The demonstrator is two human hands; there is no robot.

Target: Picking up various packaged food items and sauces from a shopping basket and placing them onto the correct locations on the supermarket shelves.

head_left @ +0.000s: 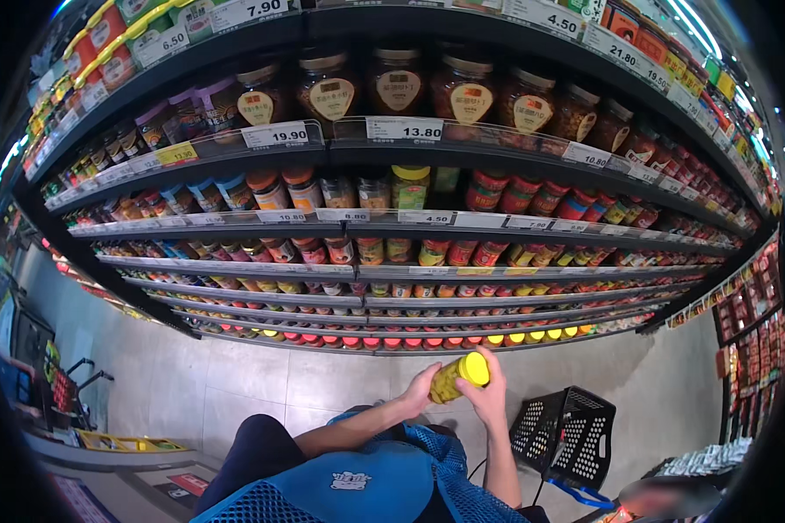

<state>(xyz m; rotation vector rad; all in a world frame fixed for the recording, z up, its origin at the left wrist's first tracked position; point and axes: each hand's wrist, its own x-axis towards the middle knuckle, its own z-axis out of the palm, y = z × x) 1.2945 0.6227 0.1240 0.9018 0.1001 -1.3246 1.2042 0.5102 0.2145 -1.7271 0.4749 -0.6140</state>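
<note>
A clear jar [446, 382] of yellow-green pickled pieces with a yellow screw lid [474, 369] is held tilted in front of my body. My left hand [421, 391] grips it around the lower end. At the lid end, my right hand [486, 389] has its thumb and fingers on the jar and lid. Facing me is a tall shelf rack stocked with jars. A similar yellow-lidded jar [411, 187] stands on a middle shelf, with a dark gap just right of it and red-lidded jars [486, 190] beyond.
A black perforated shopping basket [569, 428] with a blue handle [579, 495] stands on the tiled floor [255, 379] at my right. Larger jars [398, 88] line an upper shelf above price tags. Another display [752, 366] rises far right. A trolley [72, 386] shows at the left.
</note>
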